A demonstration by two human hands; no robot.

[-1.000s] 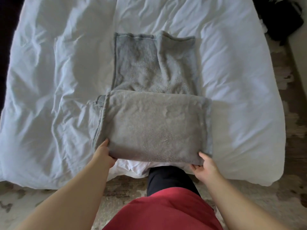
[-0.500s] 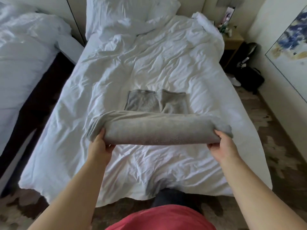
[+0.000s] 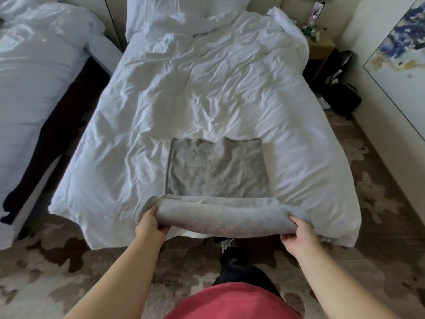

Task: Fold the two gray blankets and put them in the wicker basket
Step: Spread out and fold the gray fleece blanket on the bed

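A folded gray blanket [image 3: 222, 217] hangs lifted over the foot edge of the white bed [image 3: 207, 100]. My left hand [image 3: 149, 225] grips its left end and my right hand [image 3: 299, 236] grips its right end. A second gray blanket [image 3: 216, 168], folded flat, lies on the duvet just beyond the lifted one. No wicker basket is in view.
A second white bed [image 3: 34, 65] stands at the left across a dark gap. A nightstand [image 3: 319, 46] and a dark bag [image 3: 342, 97] sit at the right of the bed. A framed painting [image 3: 400, 49] leans on the right wall. Patterned carpet [image 3: 57, 268] covers the floor.
Both hands have lifted the near folded blanket off the bed and drawn it back toward me. The other blanket stays flat on the duvet. My head has tilted up.
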